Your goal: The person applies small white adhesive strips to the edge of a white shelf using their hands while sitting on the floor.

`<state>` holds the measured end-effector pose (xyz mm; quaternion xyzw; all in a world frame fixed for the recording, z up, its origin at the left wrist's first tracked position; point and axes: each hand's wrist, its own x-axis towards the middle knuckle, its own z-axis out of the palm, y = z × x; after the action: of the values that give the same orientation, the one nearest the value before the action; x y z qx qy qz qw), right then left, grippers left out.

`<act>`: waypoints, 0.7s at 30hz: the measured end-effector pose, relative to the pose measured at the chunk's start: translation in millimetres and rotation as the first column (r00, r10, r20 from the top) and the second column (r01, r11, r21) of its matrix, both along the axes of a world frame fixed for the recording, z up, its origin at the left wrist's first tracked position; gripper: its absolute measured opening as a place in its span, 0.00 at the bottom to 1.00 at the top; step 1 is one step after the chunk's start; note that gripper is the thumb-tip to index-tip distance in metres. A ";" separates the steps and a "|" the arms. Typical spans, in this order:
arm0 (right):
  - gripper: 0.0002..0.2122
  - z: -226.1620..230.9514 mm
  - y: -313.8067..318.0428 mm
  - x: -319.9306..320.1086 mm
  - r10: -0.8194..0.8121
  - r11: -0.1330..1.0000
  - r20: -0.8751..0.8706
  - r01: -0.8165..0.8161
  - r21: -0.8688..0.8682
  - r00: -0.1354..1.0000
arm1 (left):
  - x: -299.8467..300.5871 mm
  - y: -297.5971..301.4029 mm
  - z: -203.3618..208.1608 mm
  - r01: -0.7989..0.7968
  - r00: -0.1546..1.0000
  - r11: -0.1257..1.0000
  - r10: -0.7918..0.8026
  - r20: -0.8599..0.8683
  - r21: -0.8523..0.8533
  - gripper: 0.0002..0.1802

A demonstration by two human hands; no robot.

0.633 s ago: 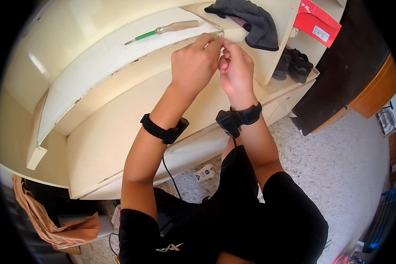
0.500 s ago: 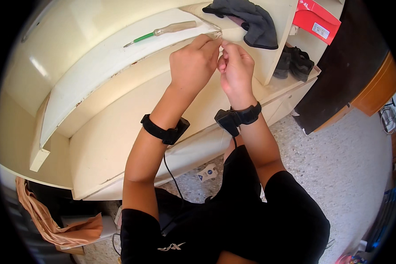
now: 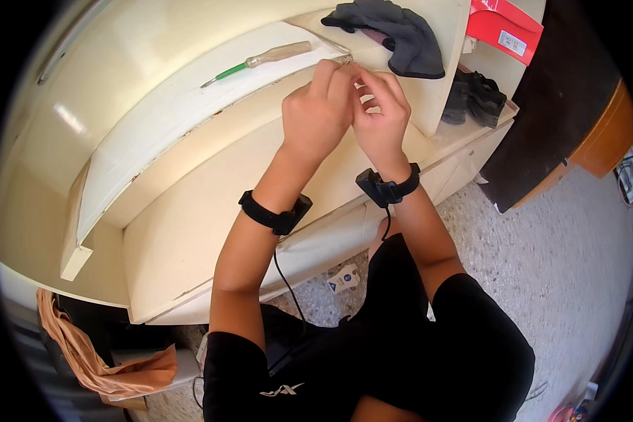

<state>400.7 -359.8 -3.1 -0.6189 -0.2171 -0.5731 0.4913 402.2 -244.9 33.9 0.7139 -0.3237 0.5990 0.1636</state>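
My left hand (image 3: 318, 112) and my right hand (image 3: 382, 119) meet fingertip to fingertip at the right end of a white shelf board (image 3: 155, 105). Both are closed in a pinch, the right with its fingers curled and a gap showing under the thumb. Whatever lies between the fingertips is too small or hidden to name. Just left of and beyond them, a screwdriver (image 3: 280, 53) with a pale handle and green shaft lies on the board, tip to the left. A dark grey cloth (image 3: 418, 49) rests on the surface behind my right hand.
Right of an upright panel, a red box (image 3: 503, 32) sits above black shoes (image 3: 484, 98). The cream cabinet's lower shelf (image 3: 190, 225) spans below the board. A dark panel with brown wood (image 3: 598, 148) stands right; orange-brown fabric (image 3: 137, 373) hangs lower left. A tag (image 3: 343, 279) lies on the floor.
The view has shifted slightly. My hands stay together at the board's end; the right fingers have opened into a rounder curl, and the left hand has turned a little. The screwdriver stays put.
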 end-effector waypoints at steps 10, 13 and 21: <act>0.12 3.6 -6.2 11.3 -0.006 0.999 0.079 0.003 0.033 0.997 | -37.9 28.3 -8.1 0.044 0.980 0.998 -0.054 -0.191 -0.055 0.05; 0.11 5.2 -8.8 12.9 -0.020 1.000 0.097 0.020 -0.006 0.995 | -49.8 38.6 -15.2 0.031 0.947 0.999 -0.039 -0.318 -0.029 0.03; 0.08 18.9 -25.8 6.4 -0.117 0.972 0.115 0.138 -0.189 0.986 | -95.6 52.4 -48.4 0.047 0.776 0.997 -0.074 -0.627 -0.060 0.06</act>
<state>407.0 -385.6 15.8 -0.6466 -0.2574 -0.6104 0.3783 306.6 -192.5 -14.5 0.8584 -0.2612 0.3276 0.2959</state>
